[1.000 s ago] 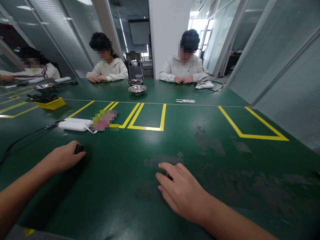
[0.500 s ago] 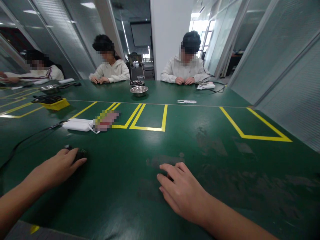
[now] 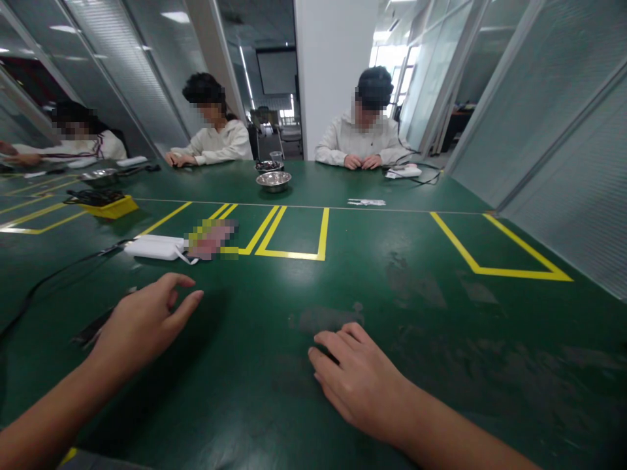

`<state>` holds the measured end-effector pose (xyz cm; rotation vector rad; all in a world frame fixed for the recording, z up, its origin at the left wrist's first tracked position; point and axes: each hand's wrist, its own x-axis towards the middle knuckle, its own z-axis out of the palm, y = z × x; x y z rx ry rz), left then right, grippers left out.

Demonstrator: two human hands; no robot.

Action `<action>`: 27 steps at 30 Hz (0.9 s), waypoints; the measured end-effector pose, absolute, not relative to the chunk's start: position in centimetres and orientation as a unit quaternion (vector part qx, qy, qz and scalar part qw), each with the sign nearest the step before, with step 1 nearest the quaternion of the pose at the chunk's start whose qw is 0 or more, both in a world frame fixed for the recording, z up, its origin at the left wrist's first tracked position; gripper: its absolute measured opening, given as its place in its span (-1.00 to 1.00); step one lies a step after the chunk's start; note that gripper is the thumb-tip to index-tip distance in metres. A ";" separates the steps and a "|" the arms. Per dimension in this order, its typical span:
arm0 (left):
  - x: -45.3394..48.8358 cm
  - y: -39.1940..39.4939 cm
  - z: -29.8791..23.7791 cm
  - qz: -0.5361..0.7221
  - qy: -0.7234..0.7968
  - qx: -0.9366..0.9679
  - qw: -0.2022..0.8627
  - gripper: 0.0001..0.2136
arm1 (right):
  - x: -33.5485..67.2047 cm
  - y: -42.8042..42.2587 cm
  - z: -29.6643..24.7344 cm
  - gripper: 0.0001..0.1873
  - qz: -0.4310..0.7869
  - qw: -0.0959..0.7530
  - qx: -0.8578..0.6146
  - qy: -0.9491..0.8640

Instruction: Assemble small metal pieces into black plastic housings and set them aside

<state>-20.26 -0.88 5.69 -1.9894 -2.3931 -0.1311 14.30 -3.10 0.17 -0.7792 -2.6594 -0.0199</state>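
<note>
My left hand (image 3: 147, 316) hovers over the left part of the green table (image 3: 255, 365), thumb and fingers apart and nothing between them. Partly hidden behind that hand lies a small dark item (image 3: 93, 328); its kind does not show. My right hand (image 3: 350, 375) rests near the middle of the table, palm down, with fingers loosely bent and spread. It holds nothing that I can see.
Beyond my left hand lie a white power bank-like block (image 3: 155, 247) with a cable and a blurred pink item (image 3: 214, 238). A yellow box (image 3: 113, 207) holds dark cables. Farther back stands a metal bowl (image 3: 273, 181). Several people sit across the table.
My left hand has lifted off the dark item and moved right and forward, its fingers opening. The dark item now lies behind it on the table. My right hand has hardly moved.
</note>
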 end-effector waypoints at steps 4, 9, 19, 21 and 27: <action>-15.0 0.0 5.8 -0.163 -0.697 -0.698 0.022 -0.73 | 14.4 -3.0 0.2 -0.77 -0.012 0.185 -0.276 -0.943; -9.2 1.8 4.9 -0.251 -0.624 -0.737 -0.076 -0.82 | 14.6 -2.8 0.3 -0.85 -0.028 0.193 -0.285 -0.938; -4.8 1.9 0.6 -0.105 -0.531 -0.838 -0.073 -0.73 | 14.7 -2.7 -0.9 -0.80 -0.080 0.141 -0.291 -0.943; -4.8 1.8 0.4 -0.075 -0.504 -0.859 -0.058 -0.71 | 14.7 -2.7 -1.1 -0.78 -0.064 0.114 -0.298 -0.946; -5.0 1.6 0.5 -0.049 -0.459 -0.887 -0.032 -0.67 | 14.7 -2.3 -0.7 -0.73 -0.031 0.057 -0.316 -0.946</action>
